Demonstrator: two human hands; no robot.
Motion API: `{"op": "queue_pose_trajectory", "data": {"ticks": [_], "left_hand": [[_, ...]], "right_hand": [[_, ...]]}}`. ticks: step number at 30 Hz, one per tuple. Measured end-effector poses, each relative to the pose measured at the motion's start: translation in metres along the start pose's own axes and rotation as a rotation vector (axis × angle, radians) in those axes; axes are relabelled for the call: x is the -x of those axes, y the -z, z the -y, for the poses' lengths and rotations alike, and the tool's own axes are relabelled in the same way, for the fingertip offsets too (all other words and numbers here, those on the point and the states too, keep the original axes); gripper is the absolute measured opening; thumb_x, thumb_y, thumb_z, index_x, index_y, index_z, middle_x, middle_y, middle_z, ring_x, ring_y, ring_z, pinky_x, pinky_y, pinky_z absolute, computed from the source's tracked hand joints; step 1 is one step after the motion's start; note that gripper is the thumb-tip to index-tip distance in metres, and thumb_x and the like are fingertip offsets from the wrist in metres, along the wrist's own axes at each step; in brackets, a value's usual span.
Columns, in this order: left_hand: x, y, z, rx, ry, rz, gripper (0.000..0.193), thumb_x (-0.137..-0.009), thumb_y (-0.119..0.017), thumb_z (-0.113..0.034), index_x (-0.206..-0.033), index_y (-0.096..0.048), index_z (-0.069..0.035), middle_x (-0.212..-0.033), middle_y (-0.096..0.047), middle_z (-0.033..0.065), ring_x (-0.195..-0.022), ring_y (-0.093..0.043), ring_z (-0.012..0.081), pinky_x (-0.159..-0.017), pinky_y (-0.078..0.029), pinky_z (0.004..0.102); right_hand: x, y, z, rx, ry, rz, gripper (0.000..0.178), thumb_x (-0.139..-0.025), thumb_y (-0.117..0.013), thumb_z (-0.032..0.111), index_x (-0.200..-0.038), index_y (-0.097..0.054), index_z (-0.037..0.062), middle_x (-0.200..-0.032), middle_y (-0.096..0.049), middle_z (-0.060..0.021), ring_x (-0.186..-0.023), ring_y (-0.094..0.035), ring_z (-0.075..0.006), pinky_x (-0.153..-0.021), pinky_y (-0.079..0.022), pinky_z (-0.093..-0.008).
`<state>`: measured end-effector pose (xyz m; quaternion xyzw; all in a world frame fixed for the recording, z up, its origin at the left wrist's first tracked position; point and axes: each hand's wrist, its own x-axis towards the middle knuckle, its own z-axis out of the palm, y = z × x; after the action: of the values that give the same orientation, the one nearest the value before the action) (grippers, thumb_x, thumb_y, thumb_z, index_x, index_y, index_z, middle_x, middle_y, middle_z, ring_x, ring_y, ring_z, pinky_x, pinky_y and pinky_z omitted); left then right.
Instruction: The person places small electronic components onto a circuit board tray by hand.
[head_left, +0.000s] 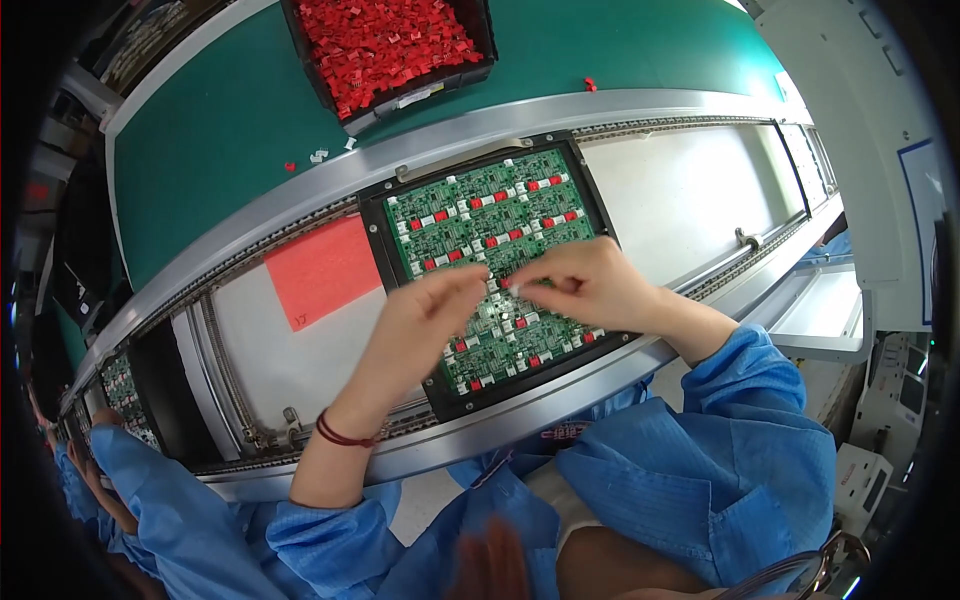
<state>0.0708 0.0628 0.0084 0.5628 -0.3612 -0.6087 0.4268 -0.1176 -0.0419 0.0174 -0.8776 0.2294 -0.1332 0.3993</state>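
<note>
Green boards (500, 222) within the frame's edges seem mid-fitting: right hand (588, 283) pinches a white piece (514, 290), left hand (428, 312) grip unclear, alignment needed next.

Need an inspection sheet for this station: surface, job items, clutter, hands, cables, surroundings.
Surface: green tabletop behind a metal rail; pale bed below the rail.
Job items: green circuit boards in a black frame, with red and white connectors; black bin heaped with red parts.
Clutter: loose red piece and white pieces on the green; red sheet left of the frame.
Hands: left hand and right hand over the boards, fingertips close together; grip unclear.
Cables: none clearly made out.
Surroundings: another person's blue sleeve at left; pale equipment at right.
</note>
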Motion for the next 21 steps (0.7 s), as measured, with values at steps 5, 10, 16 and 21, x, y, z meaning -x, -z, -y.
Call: {"op": "queue_pose_trajectory", "data": {"ticks": [5,10,16,21], "left_hand": [[-0.007,0.028,-0.001,0.42,0.045,0.062,0.038,-0.084,-0.045,-0.001,-0.121,-0.037,0.002,-0.116,-0.045,0.0122,-0.105,-0.049,0.0182,-0.085,-0.042,0.0252],[-0.008,0.028,0.001,0.493,-0.034,0.063,0.028,-0.087,-0.043,-0.002,-0.114,-0.044,0.004,-0.113,-0.049,0.0156,-0.109,-0.05,0.0228,-0.094,-0.041,0.0301],[-0.007,0.032,0.001,0.425,-0.008,-0.008,0.024,-0.092,-0.044,-0.013,-0.107,-0.049,0.004,-0.098,-0.058,0.0125,-0.086,-0.059,0.016,-0.077,-0.048,0.0246],[-0.006,0.037,0.007,0.42,-0.037,-0.017,0.025,-0.092,-0.045,-0.02,-0.103,-0.052,0.001,-0.083,-0.059,0.0042,-0.061,-0.051,0.0042,-0.054,-0.04,0.0173]], "right_hand": [[0.001,-0.012,-0.014,0.276,0.097,-0.141,0.012,-0.075,-0.065,0.014,-0.086,-0.067,0.0087,-0.066,-0.059,-0.0038,-0.052,-0.056,-0.0173,-0.047,-0.044,-0.0276],[0.002,-0.018,-0.008,0.437,0.075,-0.116,0.011,-0.074,-0.063,0.012,-0.084,-0.065,0.0078,-0.067,-0.06,-0.0044,-0.054,-0.058,-0.0207,-0.049,-0.047,-0.0302],[0.005,-0.019,-0.004,0.505,0.082,-0.145,0.01,-0.073,-0.063,0.01,-0.083,-0.065,0.0069,-0.066,-0.058,-0.0043,-0.052,-0.057,-0.0201,-0.048,-0.046,-0.0307],[0.005,-0.022,-0.009,0.527,0.092,-0.13,0.01,-0.074,-0.063,0.011,-0.083,-0.064,0.0069,-0.066,-0.058,-0.0043,-0.053,-0.057,-0.0202,-0.048,-0.046,-0.0307]]}}
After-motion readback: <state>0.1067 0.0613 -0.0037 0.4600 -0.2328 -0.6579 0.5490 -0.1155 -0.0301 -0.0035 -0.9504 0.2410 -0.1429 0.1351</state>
